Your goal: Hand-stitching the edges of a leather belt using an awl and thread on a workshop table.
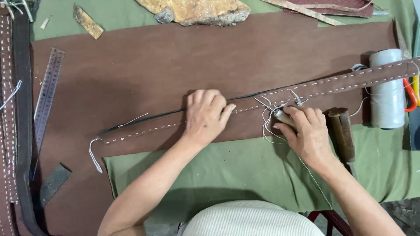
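A long brown leather strap [332, 85] with white stitching runs across a large brown leather sheet [144, 65]. My left hand [205, 114] presses flat on the strap near its middle, fingers together. My right hand [308, 129] grips a stitching awl [280, 114] with a wooden handle, its metal needle pointing at the strap's seam. White thread [269, 131] loops loosely around the needle and trails down over the green cloth [245, 170].
A spool of white thread [386, 89] stands at the right, beside orange-handled scissors [410, 94]. A dark wooden tool [343, 133] lies next to my right hand. A steel ruler [46, 98] and stitched dark straps [13, 122] lie at the left.
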